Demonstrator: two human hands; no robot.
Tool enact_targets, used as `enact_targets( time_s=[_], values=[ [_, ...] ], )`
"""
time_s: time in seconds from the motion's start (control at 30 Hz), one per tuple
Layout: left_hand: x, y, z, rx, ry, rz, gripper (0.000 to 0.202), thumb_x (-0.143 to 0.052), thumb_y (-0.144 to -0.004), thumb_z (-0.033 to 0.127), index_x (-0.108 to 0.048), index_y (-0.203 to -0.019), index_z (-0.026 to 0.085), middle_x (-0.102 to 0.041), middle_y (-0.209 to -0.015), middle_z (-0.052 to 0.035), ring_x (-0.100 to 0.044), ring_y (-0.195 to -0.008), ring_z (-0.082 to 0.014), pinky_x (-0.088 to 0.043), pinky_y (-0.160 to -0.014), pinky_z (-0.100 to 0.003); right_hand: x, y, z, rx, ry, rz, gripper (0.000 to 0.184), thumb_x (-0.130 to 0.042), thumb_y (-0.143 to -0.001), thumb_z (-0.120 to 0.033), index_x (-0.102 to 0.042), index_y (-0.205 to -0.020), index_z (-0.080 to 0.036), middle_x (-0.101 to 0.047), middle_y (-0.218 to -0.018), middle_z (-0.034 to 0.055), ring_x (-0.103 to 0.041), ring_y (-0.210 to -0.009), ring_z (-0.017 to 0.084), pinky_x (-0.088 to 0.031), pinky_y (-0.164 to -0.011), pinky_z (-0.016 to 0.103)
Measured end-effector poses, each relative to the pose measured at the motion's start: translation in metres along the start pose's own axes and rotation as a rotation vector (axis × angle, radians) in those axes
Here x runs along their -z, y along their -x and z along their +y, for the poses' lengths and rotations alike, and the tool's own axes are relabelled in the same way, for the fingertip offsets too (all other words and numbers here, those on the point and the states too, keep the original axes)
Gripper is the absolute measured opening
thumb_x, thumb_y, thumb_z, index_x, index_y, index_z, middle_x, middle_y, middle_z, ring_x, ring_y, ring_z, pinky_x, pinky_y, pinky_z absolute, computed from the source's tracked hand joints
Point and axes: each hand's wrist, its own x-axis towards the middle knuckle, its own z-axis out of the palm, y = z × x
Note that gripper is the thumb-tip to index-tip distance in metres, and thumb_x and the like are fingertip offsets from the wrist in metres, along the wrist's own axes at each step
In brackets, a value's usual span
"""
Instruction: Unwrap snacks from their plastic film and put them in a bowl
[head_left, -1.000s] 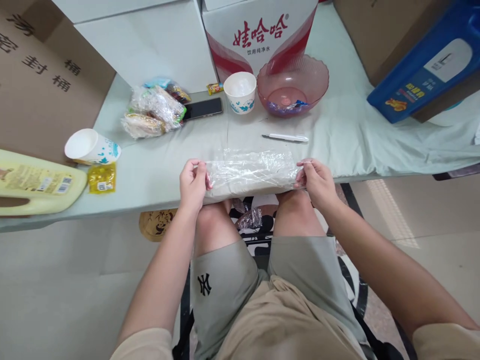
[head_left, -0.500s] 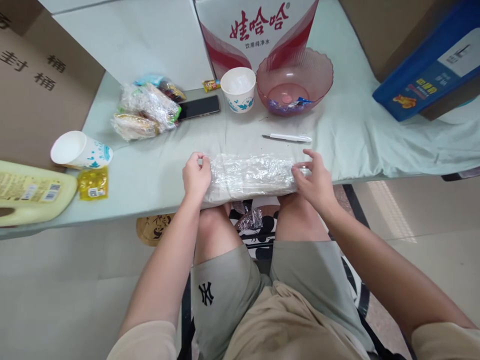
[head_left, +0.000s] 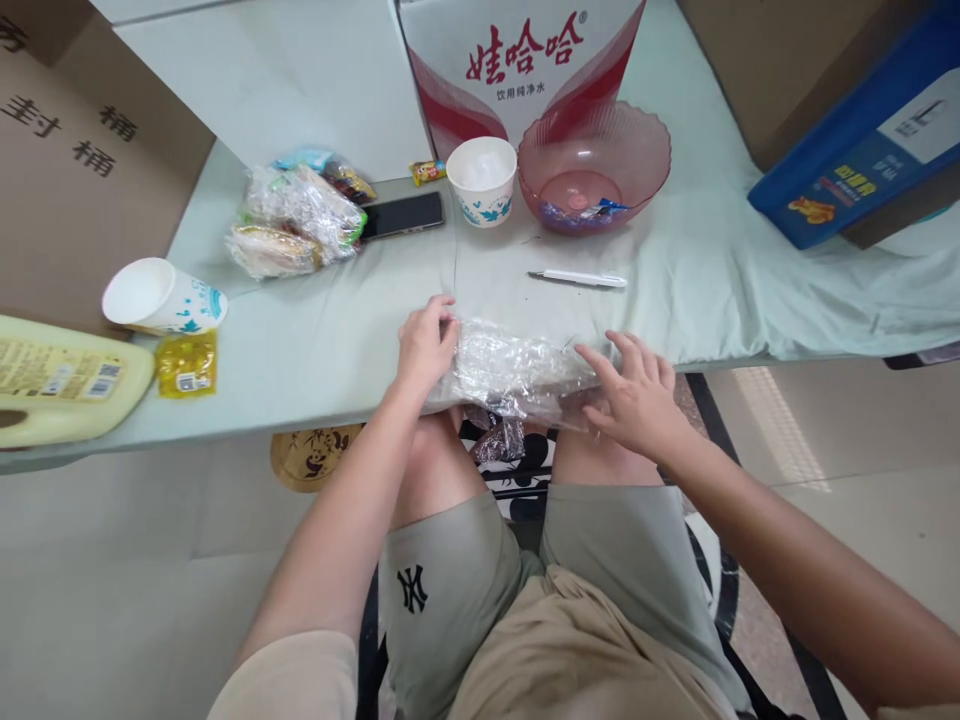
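Observation:
A crumpled sheet of clear plastic wrap (head_left: pixel 514 372) lies at the table's front edge, bunched and hanging slightly over it. My left hand (head_left: pixel 424 345) is curled on the wrap's left end, fingers closed over it. My right hand (head_left: pixel 634 392) rests at the wrap's right end with fingers stretched out and spread, flat against the film. A white pen (head_left: pixel 577 279) lies just beyond the wrap.
A pink plastic bowl (head_left: pixel 594 165) and a paper cup (head_left: pixel 481 180) stand in front of a red-and-white carton (head_left: pixel 517 60). A phone (head_left: pixel 403 215), a bag of snacks (head_left: pixel 300 220), a tipped paper cup (head_left: pixel 161 297), a yellow packet (head_left: pixel 187 365) and a yellow jug (head_left: pixel 60 380) lie left.
The wrap was stretched taut between both hands; now it is bunched narrower. My left hand moved right and further onto the table. My right hand let go its pinch and spread flat.

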Motion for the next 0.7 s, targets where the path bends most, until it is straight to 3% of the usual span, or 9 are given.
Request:
enact_targets(
  time_s=[0.07,0.13,0.2,0.33,0.4,0.47,0.57,0.63,0.7],
  values=[
    [-0.002,0.001,0.002,-0.025,0.104,-0.058,0.029,-0.056,-0.093,0.018,-0.06,-0.122,0.023,-0.071,-0.098,-0.0045,-0.067,-0.096,-0.021,-0.053,-0.097,-0.042,0.006,0.002,0.0,0.016,-0.03,-0.011,0.069,-0.066,-0.085,-0.047,-0.047,-0.149,-0.029,-0.041,-0.155,0.0234,-0.038,-0.143,0.054,-0.038,-0.102,0.078],
    [-0.003,0.001,0.007,-0.058,0.204,-0.107,0.028,-0.055,-0.093,0.017,-0.059,-0.121,0.022,-0.068,-0.092,-0.0024,-0.066,-0.086,-0.0165,-0.054,-0.088,-0.036,0.009,-0.008,-0.004,0.034,-0.139,0.001,0.066,-0.064,-0.087,-0.051,-0.049,-0.146,-0.025,-0.047,-0.152,0.0224,-0.042,-0.143,0.048,-0.04,-0.108,0.071],
    [-0.004,0.001,0.019,-0.1,0.291,-0.147,0.027,-0.054,-0.093,0.016,-0.059,-0.12,0.021,-0.066,-0.091,-0.0013,-0.065,-0.077,-0.0128,-0.054,-0.079,-0.03,0.009,-0.026,-0.013,0.05,-0.276,-0.026,0.066,-0.064,-0.088,-0.048,-0.05,-0.144,-0.018,-0.055,-0.145,0.0218,-0.049,-0.139,0.041,-0.043,-0.113,0.061],
    [0.008,0.001,0.049,-0.277,0.418,-0.209,0.024,-0.053,-0.096,0.023,-0.059,-0.119,0.021,-0.065,-0.096,-0.0011,-0.062,-0.065,-0.0077,-0.05,-0.065,-0.024,0.007,-0.063,-0.031,-0.043,-0.506,-0.157,0.081,-0.074,-0.076,-0.038,-0.044,-0.148,-0.013,-0.068,-0.127,0.0184,-0.06,-0.126,0.037,-0.046,-0.109,0.056],
    [0.022,0.001,0.056,-0.39,0.463,-0.181,0.026,-0.059,-0.096,0.033,-0.06,-0.12,0.023,-0.066,-0.099,-0.0016,-0.064,-0.072,-0.0094,-0.054,-0.072,-0.026,0.009,-0.07,-0.036,-0.079,-0.693,-0.252,0.059,-0.07,-0.079,-0.034,-0.056,-0.134,-0.016,-0.073,-0.102,0.0106,-0.068,-0.099,0.028,-0.053,-0.093,0.047],
    [0.033,0.001,0.054,-0.414,0.54,-0.113,0.042,-0.072,-0.089,0.045,-0.06,-0.123,0.026,-0.068,-0.111,-0.0044,-0.068,-0.094,-0.0152,-0.055,-0.088,-0.031,0.012,-0.071,-0.038,-0.123,-0.902,-0.316,0.027,-0.064,-0.084,-0.035,-0.064,-0.105,-0.018,-0.067,-0.08,0.0038,-0.063,-0.075,0.019,-0.052,-0.075,0.037],
    [0.036,0.004,0.039,-0.201,0.814,-0.119,0.061,-0.076,-0.079,0.066,-0.061,-0.124,0.027,-0.066,-0.129,-0.0091,-0.061,-0.127,-0.0242,-0.051,-0.105,-0.037,0.012,-0.069,-0.04,-0.253,-1.189,-0.264,0.023,-0.066,-0.084,-0.041,-0.058,-0.085,-0.02,-0.059,-0.073,0.0002,-0.057,-0.065,0.012,-0.047,-0.064,0.03],
    [0.025,0.01,0.032,0.042,1.028,-0.296,0.062,-0.074,-0.078,0.069,-0.063,-0.118,0.023,-0.067,-0.129,-0.0124,-0.061,-0.129,-0.0265,-0.052,-0.106,-0.04,0.009,-0.068,-0.042,-0.358,-1.349,-0.186,0.029,-0.071,-0.082,-0.046,-0.057,-0.086,-0.02,-0.058,-0.073,-0.0011,-0.057,-0.065,0.011,-0.049,-0.065,0.029],
    [0.01,0.018,0.033,0.229,1.087,-0.502,0.053,-0.083,-0.075,0.053,-0.066,-0.111,0.018,-0.072,-0.118,-0.0137,-0.068,-0.115,-0.0253,-0.055,-0.1,-0.039,0.005,-0.068,-0.043,-0.421,-1.478,-0.144,0.035,-0.074,-0.079,-0.05,-0.058,-0.092,-0.022,-0.062,-0.082,0.0001,-0.062,-0.072,0.012,-0.054,-0.072,0.031]
  ],
)
